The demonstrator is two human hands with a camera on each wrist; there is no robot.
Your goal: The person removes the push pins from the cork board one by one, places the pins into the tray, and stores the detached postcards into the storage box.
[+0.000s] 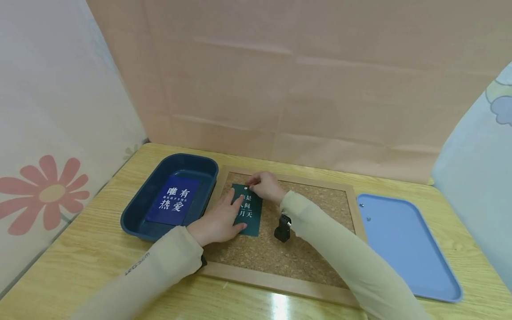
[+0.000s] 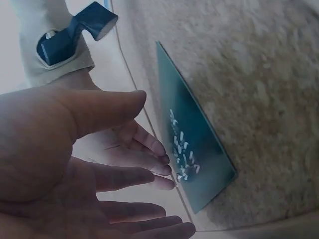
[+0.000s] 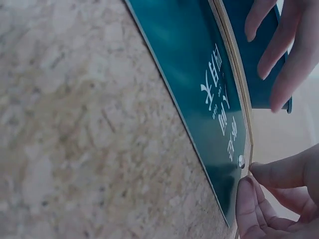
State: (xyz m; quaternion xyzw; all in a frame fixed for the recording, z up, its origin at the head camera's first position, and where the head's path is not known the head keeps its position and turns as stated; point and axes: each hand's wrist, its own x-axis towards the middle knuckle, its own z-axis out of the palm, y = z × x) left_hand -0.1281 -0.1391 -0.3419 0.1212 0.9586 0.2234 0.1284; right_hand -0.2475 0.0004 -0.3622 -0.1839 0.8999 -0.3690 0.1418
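Note:
A dark green card (image 1: 251, 218) with white characters lies on the framed cork board (image 1: 296, 249). A silver pushpin (image 3: 241, 161) stands at the card's top edge. My right hand (image 1: 267, 186) is at that top edge, thumb and fingers bent close beside the pin; in the right wrist view (image 3: 279, 194) they look just apart from it, with nothing visible between them. My left hand (image 1: 220, 218) spreads over the card's left side, its fingers (image 2: 129, 179) loosely extended and gripping nothing. The left wrist view shows the card (image 2: 194, 149) at a slant.
Left of the board, a dark blue tray (image 1: 134, 213) holds a purple-blue card (image 1: 172, 202) with white characters. On the right, a light blue tray (image 1: 404, 240) carries a few small silver pins (image 1: 369, 219). The board's wooden frame (image 1: 276, 280) is raised around the cork.

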